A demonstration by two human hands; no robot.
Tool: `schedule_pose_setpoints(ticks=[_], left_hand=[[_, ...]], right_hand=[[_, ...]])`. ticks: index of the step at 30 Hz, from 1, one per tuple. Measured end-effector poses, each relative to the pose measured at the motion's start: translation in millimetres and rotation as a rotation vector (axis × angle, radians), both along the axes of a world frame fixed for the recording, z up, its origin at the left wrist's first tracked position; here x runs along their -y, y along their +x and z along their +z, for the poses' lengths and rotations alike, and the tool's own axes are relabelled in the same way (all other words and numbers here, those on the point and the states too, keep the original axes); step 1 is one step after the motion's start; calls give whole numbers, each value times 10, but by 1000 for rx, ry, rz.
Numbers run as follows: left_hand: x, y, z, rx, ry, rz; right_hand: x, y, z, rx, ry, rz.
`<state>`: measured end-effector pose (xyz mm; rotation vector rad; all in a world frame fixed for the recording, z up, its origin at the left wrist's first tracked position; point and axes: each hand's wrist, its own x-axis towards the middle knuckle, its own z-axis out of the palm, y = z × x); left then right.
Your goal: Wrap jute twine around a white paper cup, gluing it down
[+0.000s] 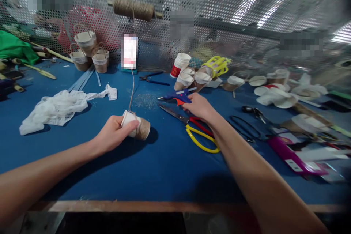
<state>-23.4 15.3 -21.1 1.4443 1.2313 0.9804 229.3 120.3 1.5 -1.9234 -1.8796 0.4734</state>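
Note:
My left hand (116,133) is closed around a paper cup (143,128) lying tilted on its side, white at one end and wrapped in brown twine at the other. A strand of twine (133,87) runs up from the cup to a spool (134,9) on the mesh panel. In my right hand (199,106) is a blue glue gun (177,96) with an orange trigger; its nozzle points left. Scissors (201,139) with yellow and red handles lie on the table under my right wrist. Dried glue specks (146,101) lie near the nozzle.
White lace fabric (63,108) lies at left. Small twine baskets (100,62) stand behind it, more (201,76) at back centre beside stacked paper cups (179,65). A lit phone (129,52) leans on the mesh. Pliers (155,79), keys (253,111) and a purple box (296,153) lie about.

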Motion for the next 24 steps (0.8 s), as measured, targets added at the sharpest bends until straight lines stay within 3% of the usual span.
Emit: schedule_pose_setpoints(ticks=[3,4,7,13,17,24], left_hand=[[-12,-6,-11,-13,-11,-16],[-14,-8,-16,-23,-13,-20],[-20,-10,-28,-52,-19,-29],[-14,-2,-2,-90,-5,-123],[-7,-7,3,-61,-26,-214],[-19,-55,-8,-167,23,-260]], right_hand=[[254,-60,167,-204,4,67],[353,-85,217,-394,-19,110],[642,-178,322,-574,-205,221],[993,-330,365,-482,-203,348],[1039,-320,335,-368,-266,304],[1062,-275,277,-194,-263,306]])
